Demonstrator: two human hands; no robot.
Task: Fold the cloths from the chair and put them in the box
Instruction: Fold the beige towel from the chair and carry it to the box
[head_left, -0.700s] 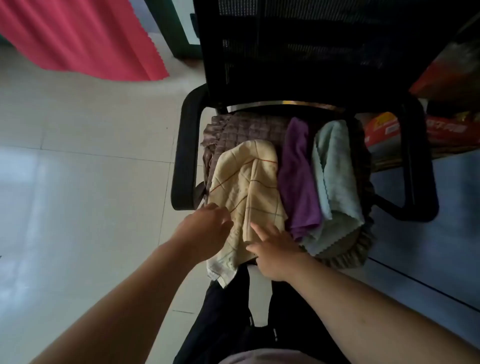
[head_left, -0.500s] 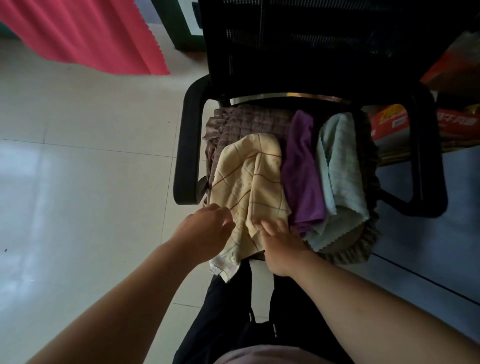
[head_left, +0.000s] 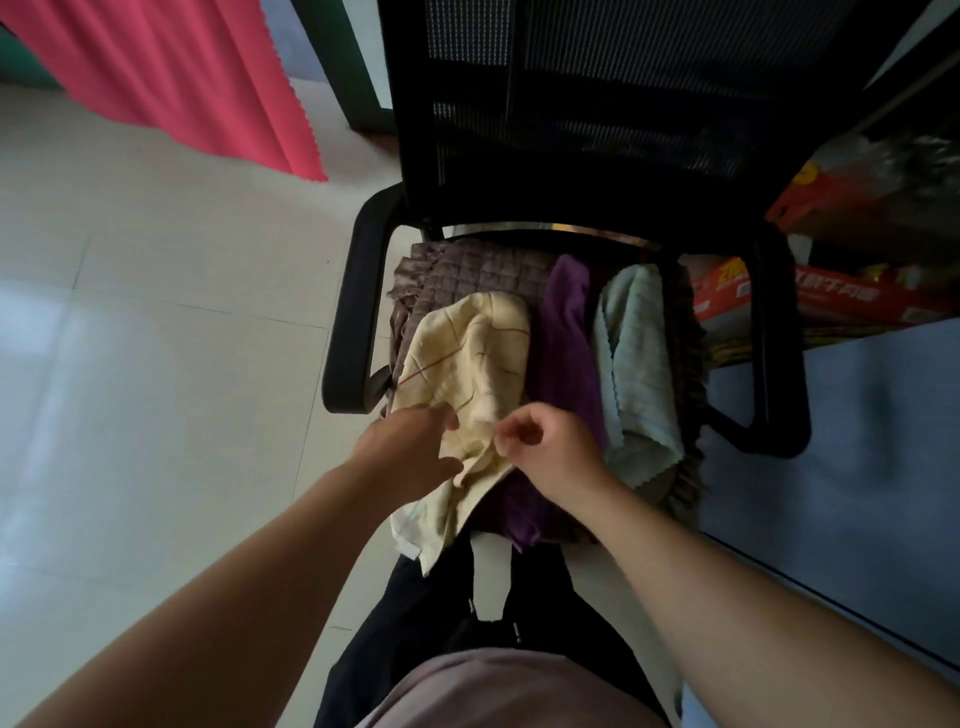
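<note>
STEP: lift cream cloth (head_left: 467, 364) off chair (head_left: 358, 312) | GRIP: left hand (head_left: 410, 447) and right hand (head_left: 550, 452) both pinch its near edge | METHOD: we raise evenly, clearing purple cloth (head_left: 566, 353) | BOX: not in view

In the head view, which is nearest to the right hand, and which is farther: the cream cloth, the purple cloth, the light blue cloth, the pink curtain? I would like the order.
From the right hand:
1. Cream cloth: pinched by this hand, on its left.
2. Purple cloth: directly beside and under the hand.
3. Light blue cloth: further right on the chair seat.
4. Pink curtain: far off, upper left, over the floor.
</note>
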